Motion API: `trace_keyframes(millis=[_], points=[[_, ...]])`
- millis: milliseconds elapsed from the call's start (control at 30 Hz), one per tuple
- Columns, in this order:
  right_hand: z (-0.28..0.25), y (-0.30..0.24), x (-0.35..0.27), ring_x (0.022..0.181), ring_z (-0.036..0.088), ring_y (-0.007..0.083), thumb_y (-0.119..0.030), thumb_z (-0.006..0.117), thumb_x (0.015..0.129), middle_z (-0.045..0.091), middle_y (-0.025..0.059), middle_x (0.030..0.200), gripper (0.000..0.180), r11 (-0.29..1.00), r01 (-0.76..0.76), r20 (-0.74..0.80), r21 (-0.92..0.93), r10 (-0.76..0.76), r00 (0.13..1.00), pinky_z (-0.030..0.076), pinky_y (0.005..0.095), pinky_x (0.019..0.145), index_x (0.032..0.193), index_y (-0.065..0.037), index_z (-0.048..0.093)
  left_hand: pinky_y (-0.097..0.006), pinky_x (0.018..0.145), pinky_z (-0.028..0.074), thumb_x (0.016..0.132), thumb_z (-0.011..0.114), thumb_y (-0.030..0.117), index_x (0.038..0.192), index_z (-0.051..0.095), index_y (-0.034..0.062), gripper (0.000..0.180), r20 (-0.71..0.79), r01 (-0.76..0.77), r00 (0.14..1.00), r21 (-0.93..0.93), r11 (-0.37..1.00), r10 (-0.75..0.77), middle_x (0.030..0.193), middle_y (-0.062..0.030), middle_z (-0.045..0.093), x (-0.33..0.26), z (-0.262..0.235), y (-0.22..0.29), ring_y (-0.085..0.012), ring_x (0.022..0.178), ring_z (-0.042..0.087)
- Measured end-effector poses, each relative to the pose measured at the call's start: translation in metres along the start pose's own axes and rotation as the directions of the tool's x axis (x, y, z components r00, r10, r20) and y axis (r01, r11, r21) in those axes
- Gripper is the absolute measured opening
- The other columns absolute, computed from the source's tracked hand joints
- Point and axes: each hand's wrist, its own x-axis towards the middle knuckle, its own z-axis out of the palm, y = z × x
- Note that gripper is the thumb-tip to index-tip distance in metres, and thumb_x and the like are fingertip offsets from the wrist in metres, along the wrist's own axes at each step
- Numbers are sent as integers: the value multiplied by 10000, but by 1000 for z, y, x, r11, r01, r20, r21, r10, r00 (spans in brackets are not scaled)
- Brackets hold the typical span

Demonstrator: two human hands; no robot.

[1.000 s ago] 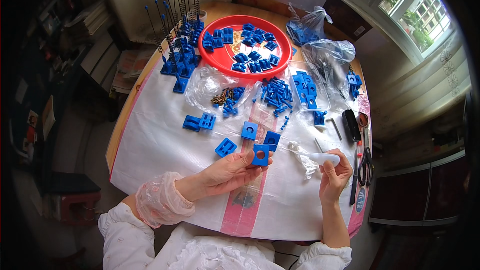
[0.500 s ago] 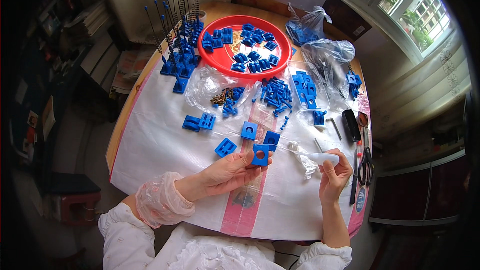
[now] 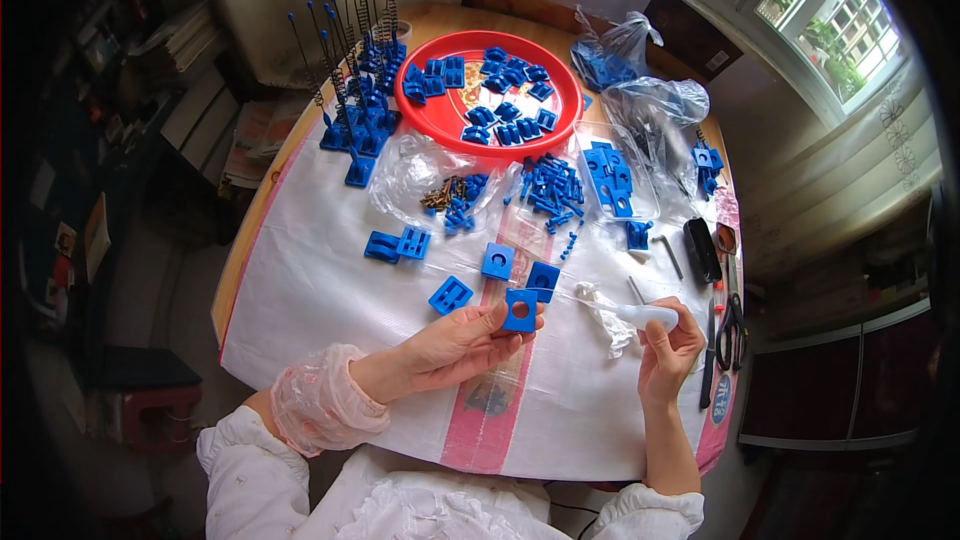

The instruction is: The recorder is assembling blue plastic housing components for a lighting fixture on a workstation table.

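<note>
Between the thumb and fingers of my left hand [image 3: 462, 345] is a blue square plastic piece with a round hole [image 3: 520, 324], held up above the sheet. My right hand [image 3: 668, 350] is closed around a small white squeeze bottle [image 3: 645, 317]. Its thin nozzle points left, toward the blue square piece; whether the tip touches anything is too fine to tell. Just beyond my left hand lie a second holed square [image 3: 497, 261], a darker blue piece [image 3: 543, 282] and a slotted blue block [image 3: 451, 295]. Crumpled white tissue [image 3: 606, 325] rests beside the bottle.
A red round tray [image 3: 410, 110] with several blue parts stands at the back. Blue bases with springs [image 3: 360, 130] crowd the far left. Blue pins [image 3: 553, 190] and a clear box [image 3: 650, 202] sit mid-table. Scissors [image 3: 733, 330] and a black case [image 3: 702, 250] line the right edge.
</note>
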Motion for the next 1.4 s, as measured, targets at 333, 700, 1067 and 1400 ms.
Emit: trace_keyframes(millis=[333, 700, 1067, 1400], points=[[4, 0, 0, 654, 494, 92, -107, 743, 857, 592, 57, 817, 182, 999, 23, -26, -46, -24, 999, 369, 224, 572, 933, 31, 652, -189, 962, 541, 1022, 502, 283, 1383, 478, 21, 447, -11, -2, 1000, 3, 1000, 2, 1263, -76, 591, 1, 0, -1, -103, 1127, 588], [2, -1, 1, 691, 519, 85, -51, 730, 852, 588, 48, 852, 168, 1000, -1, -11, 12, 1, 1000, 388, 219, 590, 958, 46, 641, -184, 959, 538, 1019, 510, 293, 1384, 479, 21, 456, -6, -5, 1000, 6, 1000, 5, 1263, -66, 587, 0, 1, 1, -97, 1131, 583], [-4, -2, 4, 691, 514, 94, -40, 729, 850, 590, 58, 858, 164, 998, 34, -26, 53, -33, 999, 390, 228, 592, 963, 42, 644, -203, 936, 552, 973, 590, 319, 1358, 496, 19, 497, 6, -48, 999, -54, 997, 48, 1251, -70, 588, 0, -1, 2, -123, 1114, 591], [-4, -4, 5, 687, 488, 87, -108, 735, 874, 582, 43, 856, 172, 999, 44, -39, -3, -44, 998, 372, 215, 599, 941, 18, 637, -195, 939, 545, 973, 581, 339, 1353, 503, 15, 506, 26, -74, 997, -55, 996, 75, 1289, -82, 566, 0, -4, 2, -114, 1119, 584]])
